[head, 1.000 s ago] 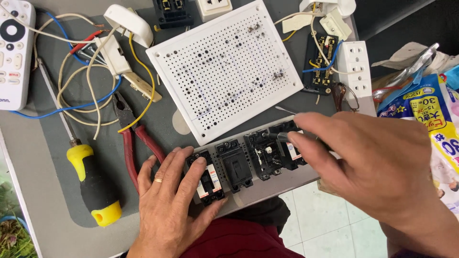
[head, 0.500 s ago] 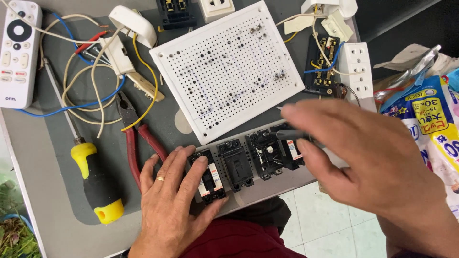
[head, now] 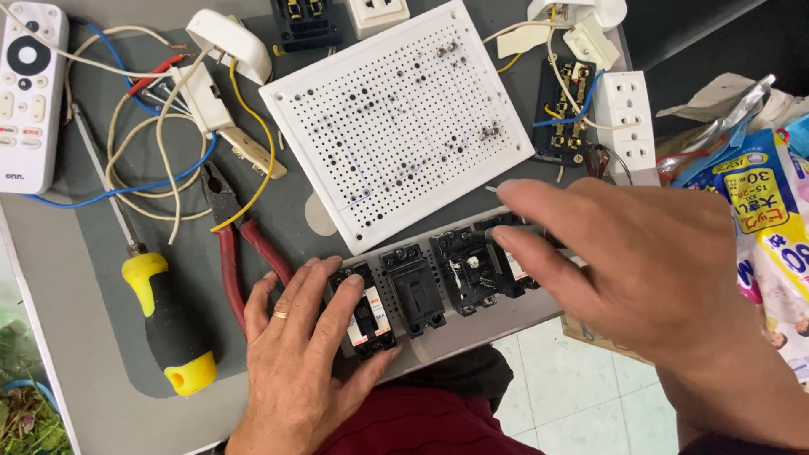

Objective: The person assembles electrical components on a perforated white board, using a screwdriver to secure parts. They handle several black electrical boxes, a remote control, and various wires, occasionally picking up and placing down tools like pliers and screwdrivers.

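I see the left hand (head: 303, 354) lying flat, fingers spread, pressing the leftmost black breaker switch (head: 364, 310) on a grey perforated mounting strip (head: 472, 324) at the grey table's (head: 101, 337) near edge. Right hand (head: 640, 278) loosely open, fingertips (head: 503, 238) touching the right-hand black breakers (head: 463, 270). Red-handled pliers (head: 232, 244) just left.

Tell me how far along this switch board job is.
Done: four black switch blocks sit in a row on the grey panel. In hand: the left hand presses on the leftmost block, and the right hand has its fingertips on the blocks at the right end. Left: the white perforated board lies apart, and the loose wires, pliers and screwdriver lie unused.
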